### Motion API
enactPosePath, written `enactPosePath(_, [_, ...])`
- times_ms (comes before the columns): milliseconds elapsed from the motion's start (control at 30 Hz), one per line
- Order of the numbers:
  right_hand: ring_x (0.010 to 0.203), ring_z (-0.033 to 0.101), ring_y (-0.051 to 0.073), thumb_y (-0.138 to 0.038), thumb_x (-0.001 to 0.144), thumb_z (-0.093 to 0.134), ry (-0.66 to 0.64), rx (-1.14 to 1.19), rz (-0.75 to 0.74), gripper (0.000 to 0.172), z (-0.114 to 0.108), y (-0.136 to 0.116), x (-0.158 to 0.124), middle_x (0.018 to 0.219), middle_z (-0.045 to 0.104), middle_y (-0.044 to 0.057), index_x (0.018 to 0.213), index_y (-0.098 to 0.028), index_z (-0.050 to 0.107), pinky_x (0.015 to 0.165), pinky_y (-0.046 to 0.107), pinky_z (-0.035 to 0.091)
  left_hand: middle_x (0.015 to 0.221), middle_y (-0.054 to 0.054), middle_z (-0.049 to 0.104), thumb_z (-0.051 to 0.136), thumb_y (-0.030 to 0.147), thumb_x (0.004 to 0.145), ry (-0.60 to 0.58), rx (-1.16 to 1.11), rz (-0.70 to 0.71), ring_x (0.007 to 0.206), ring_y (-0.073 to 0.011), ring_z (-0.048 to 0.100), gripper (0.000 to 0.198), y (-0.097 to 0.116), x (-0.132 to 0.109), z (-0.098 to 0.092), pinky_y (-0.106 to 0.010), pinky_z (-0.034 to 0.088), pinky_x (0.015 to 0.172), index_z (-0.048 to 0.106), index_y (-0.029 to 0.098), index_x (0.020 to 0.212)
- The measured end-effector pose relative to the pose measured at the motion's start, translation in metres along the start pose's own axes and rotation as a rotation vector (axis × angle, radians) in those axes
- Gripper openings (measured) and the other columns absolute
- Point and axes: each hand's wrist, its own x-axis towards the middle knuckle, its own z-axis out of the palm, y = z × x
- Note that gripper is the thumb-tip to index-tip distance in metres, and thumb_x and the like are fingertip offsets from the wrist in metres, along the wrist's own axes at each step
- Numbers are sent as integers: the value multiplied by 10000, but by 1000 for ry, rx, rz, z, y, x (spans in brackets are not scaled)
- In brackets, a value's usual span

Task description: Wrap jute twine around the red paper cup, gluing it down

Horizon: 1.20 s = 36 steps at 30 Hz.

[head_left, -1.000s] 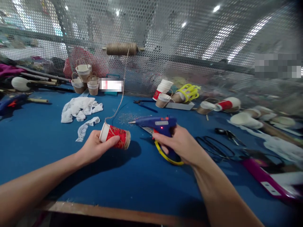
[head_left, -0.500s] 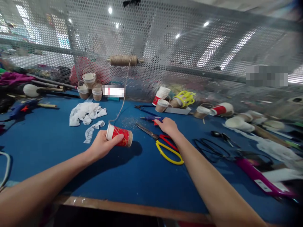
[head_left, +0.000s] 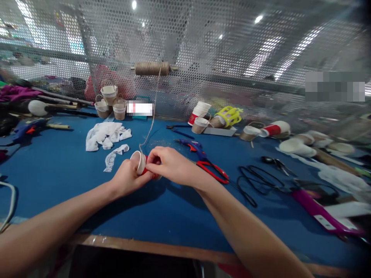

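Observation:
My left hand (head_left: 127,175) is wrapped round a red and white paper cup (head_left: 141,163), whose white rim tilts up and to the left. Against the cup's side, my right hand (head_left: 172,166) has its thumb and fingers pinched together; what lies between them is hidden. A strand of twine (head_left: 153,119) comes down from a spool (head_left: 152,69) to the cup by its rim. Just beyond my right hand lies a blue glue gun (head_left: 194,146). The red handle of a pair of scissors (head_left: 213,172) shows beside my right wrist, the rest covered.
White lace scraps (head_left: 106,136) lie left of the cup. Small twine-handled buckets (head_left: 109,94) stand at the back left. Pliers (head_left: 181,129), stacked paper cups (head_left: 199,112), a black cable (head_left: 257,179) and a magenta power strip (head_left: 321,214) are farther right.
My right hand has left the glue gun and come left onto the cup. The glue gun now rests over the scissors. The cup has turned so that its open mouth shows more.

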Motion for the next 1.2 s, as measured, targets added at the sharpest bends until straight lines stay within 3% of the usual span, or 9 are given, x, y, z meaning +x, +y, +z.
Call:
enactPosePath(100, [578,515,95,-150,732,518,89,51,-14,76,-3,4,-5,665,565,2,658,-154,528,534,222,399,493,36,459,590,306,694,-30,-61,-16,442,-71,372,223,5,1,-2,-206,271,427,535,132,565])
enactPosePath(300, [607,506,86,-193,712,592,346,360,8,77,-10,15,-24,670,549,-23,726,-161,523,577,231,431,533,1,581,659,363,649,-92,-578,-291,470,-80,461,254,11,2,-1,-199,388,497,604,118,614])
enactPosePath(500, [705,573,103,-195,715,623,461,457,-87,86,-6,22,-35,757,617,-10,795,-185,592,676,255,477,541,2,624,691,313,638,-119,-707,-368,471,-81,493,187,14,-1,0,-197,409,516,653,131,617])
enactPosePath(833, [712,592,114,-180,723,626,542,367,-77,47,-4,15,-43,758,638,-6,766,-188,609,664,254,487,553,12,618,685,304,648,-127,-681,-403,483,-76,499,176,19,0,-1,-183,398,505,653,132,631])
enactPosePath(1200, [679,564,100,-184,730,603,467,336,-47,35,-1,26,-37,725,617,-14,764,-182,594,648,247,464,462,32,550,679,254,620,-157,-657,-360,418,-62,419,147,28,-4,-3,-176,355,433,633,142,535])
